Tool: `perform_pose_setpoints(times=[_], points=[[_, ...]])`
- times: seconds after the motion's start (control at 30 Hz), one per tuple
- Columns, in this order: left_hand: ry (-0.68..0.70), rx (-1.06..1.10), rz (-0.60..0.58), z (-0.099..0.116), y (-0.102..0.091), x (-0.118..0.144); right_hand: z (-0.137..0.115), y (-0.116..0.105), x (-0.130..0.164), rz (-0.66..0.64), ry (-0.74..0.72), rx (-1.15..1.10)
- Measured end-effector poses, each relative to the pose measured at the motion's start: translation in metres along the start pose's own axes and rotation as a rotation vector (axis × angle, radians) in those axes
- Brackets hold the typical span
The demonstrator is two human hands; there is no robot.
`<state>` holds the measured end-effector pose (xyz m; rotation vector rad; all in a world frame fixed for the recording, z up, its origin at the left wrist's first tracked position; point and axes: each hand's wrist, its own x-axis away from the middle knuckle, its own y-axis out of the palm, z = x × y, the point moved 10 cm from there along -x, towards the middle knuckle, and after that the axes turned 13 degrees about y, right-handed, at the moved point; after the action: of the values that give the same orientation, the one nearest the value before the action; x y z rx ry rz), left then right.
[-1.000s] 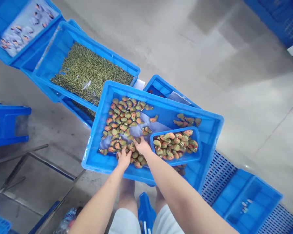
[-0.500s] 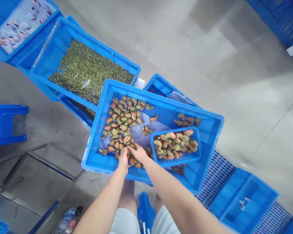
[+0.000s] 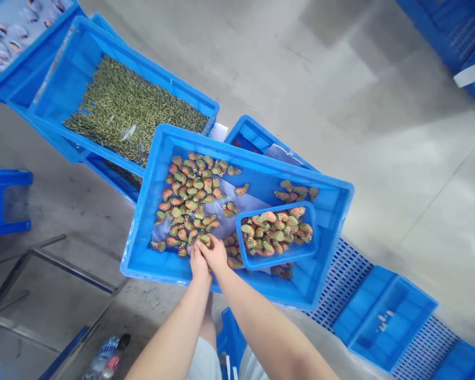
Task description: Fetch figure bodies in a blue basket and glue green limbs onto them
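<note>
Left hand (image 3: 198, 263) and right hand (image 3: 217, 255) touch beside small pieces (image 3: 198, 184) in a blue crate (image 3: 141, 257).

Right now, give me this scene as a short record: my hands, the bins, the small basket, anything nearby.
Hands: left hand and right hand close together, at loose painted pieces; grip unclear
Large blue bin: holds those pieces, mostly toward picture left
Small blue basket: inside large bin, holds similar pieces
Neighbouring bin: small green pieces
Lower left: bottle, metal frame
</note>
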<state>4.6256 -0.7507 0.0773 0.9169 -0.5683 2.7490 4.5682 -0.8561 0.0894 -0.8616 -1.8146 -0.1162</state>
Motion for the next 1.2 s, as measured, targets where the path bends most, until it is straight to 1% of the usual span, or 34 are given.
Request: perform_pose_setpoints(times=[0.1, 0.17, 0.23, 0.3, 0.37, 0.43, 0.5, 0.6, 0.67, 0.7, 0.73, 0.8, 0.87, 0.93, 1.0, 1.07, 1.1, 1.13, 1.2], points=[[0.053, -0.051, 0.020, 0.019, -0.012, 0.012, -0.008, -0.002, 0.018, 0.004, -0.032, -0.139], [0.106, -0.099, 0.018, 0.035, -0.019, 0.027, -0.015, -0.011, 0.035, 0.004, -0.090, -0.243], [0.164, -0.155, 0.000, 0.050, -0.021, 0.045, -0.021, -0.029, 0.053, 0.023, -0.158, -0.343], [0.222, -0.209, -0.042, 0.063, -0.013, 0.065, -0.022, -0.056, 0.069, 0.069, -0.220, -0.429], [0.283, -0.251, -0.108, 0.072, 0.008, 0.084, -0.018, -0.088, 0.077, 0.143, -0.259, -0.496], [0.350, -0.285, -0.194, 0.079, 0.039, 0.098, -0.008, -0.122, 0.077, 0.231, -0.272, -0.545], [0.414, -0.319, -0.294, 0.084, 0.075, 0.108, 0.006, -0.151, 0.068, 0.315, -0.264, -0.576], [0.499, -0.371, -0.454, 0.085, 0.124, 0.115, 0.031, -0.187, 0.049, 0.441, -0.234, -0.590], [0.551, -0.405, -0.556, 0.085, 0.144, 0.118, 0.051, -0.204, 0.038, 0.536, -0.204, -0.578], [0.575, -0.422, -0.603, 0.085, 0.150, 0.119, 0.060, -0.211, 0.035, 0.579, -0.188, -0.567], [0.596, -0.440, -0.644, 0.085, 0.151, 0.120, 0.070, -0.217, 0.032, 0.613, -0.172, -0.555], [0.635, -0.481, -0.705, 0.089, 0.142, 0.118, 0.085, -0.223, 0.028, 0.643, -0.151, -0.531], [0.675, -0.531, -0.721, 0.097, 0.122, 0.108, 0.096, -0.227, 0.028, 0.641, -0.145, -0.512], [0.721, -0.597, -0.681, 0.111, 0.095, 0.087, 0.102, -0.228, 0.034, 0.634, -0.151, -0.494], [0.767, -0.681, -0.588, 0.130, 0.069, 0.058, 0.100, -0.225, 0.044, 0.629, -0.176, -0.472], [0.804, -0.775, -0.468, 0.152, 0.049, 0.024, 0.084, -0.209, 0.055, 0.584, -0.242, -0.437], [0.818, -0.822, -0.409, 0.163, 0.042, 0.008, 0.070, -0.195, 0.060, 0.533, -0.292, -0.413], [0.829, -0.866, -0.355, 0.172, 0.037, -0.008, 0.051, -0.177, 0.062, 0.462, -0.350, -0.383], [0.837, -0.947, -0.268, 0.188, 0.033, -0.036, 0.004, -0.132, 0.060, 0.282, -0.459, -0.306]])
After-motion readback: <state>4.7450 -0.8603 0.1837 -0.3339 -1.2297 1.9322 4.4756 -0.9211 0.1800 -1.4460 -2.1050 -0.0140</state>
